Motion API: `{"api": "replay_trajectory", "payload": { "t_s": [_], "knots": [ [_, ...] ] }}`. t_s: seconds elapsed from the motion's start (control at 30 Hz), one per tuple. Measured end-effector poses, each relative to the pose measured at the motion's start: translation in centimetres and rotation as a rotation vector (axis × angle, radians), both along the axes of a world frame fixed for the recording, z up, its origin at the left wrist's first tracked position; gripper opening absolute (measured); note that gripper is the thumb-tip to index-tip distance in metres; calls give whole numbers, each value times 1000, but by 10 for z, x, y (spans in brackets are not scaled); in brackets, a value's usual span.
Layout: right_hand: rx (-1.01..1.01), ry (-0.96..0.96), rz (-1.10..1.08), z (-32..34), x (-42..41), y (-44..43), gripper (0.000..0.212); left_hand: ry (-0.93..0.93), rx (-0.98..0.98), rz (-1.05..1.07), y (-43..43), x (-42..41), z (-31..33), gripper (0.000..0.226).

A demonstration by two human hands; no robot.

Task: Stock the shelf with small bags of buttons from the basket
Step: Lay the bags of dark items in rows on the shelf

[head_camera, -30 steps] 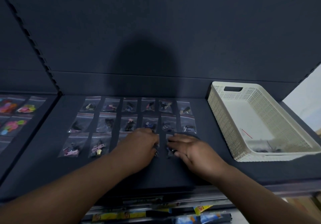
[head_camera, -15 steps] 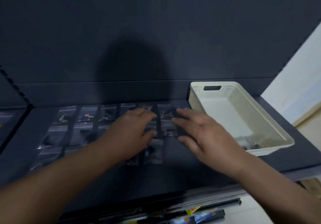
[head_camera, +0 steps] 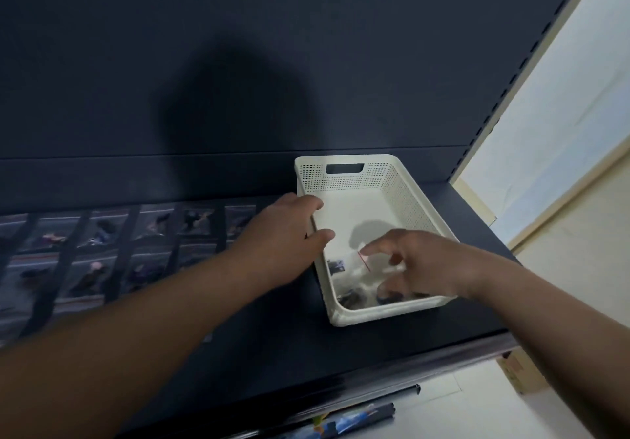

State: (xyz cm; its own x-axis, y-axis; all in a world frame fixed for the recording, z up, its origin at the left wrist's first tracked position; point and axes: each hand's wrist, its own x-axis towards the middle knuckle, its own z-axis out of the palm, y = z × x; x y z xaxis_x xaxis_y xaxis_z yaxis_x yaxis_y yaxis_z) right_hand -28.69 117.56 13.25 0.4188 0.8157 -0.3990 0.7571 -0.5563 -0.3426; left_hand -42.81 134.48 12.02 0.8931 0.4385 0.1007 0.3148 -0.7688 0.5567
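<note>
A cream perforated basket (head_camera: 402,179) stands on the dark shelf (head_camera: 259,336), right of centre. A few small clear bags of buttons (head_camera: 351,297) lie at its near end. My right hand (head_camera: 422,264) is inside the basket above them, fingers spread and loosely bent, holding nothing I can see. My left hand (head_camera: 286,237) lies at the basket's left rim, fingers relaxed over the edge. Rows of small button bags (head_camera: 150,244) lie flat on the shelf to the left, blurred.
The dark back panel (head_camera: 306,63) rises behind the shelf. A slotted upright (head_camera: 531,73) marks the shelf's right end, with a pale wall (head_camera: 572,152) beyond. Below the shelf's front lip, coloured packets (head_camera: 358,421) show on a lower level.
Both hands have left the laid-out bags and moved right. The right hand is now inside the basket and the left is at its rim. The view has swung right.
</note>
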Motion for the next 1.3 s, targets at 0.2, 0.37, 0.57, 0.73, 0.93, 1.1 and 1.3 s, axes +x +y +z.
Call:
{"api": "replay_trajectory", "payload": {
  "t_s": [0.2,0.37,0.57,0.73,0.93,1.1,1.3],
  "knots": [
    [-80,-67,193,-23,3,31,78,41,17,64,-3,9,-8,54],
    [-9,11,181,-28,9,52,39,57,3,80,-4,10,-9,55],
    [235,257,59,-24,27,53,5,46,3,101,-4,11,-9,54],
    [386,335,-14,-3,31,42,5,-25,-7,116,-7,13,-2,45],
    [621,336,-16,29,17,33,4,-172,-525,85,-21,17,30,24],
    [711,259,-12,44,-9,41,17,-175,-947,85,-24,1,46,25],
    [720,616,-271,53,-53,59,47,-331,-935,191,-3,-38,45,23]
  ]
}}
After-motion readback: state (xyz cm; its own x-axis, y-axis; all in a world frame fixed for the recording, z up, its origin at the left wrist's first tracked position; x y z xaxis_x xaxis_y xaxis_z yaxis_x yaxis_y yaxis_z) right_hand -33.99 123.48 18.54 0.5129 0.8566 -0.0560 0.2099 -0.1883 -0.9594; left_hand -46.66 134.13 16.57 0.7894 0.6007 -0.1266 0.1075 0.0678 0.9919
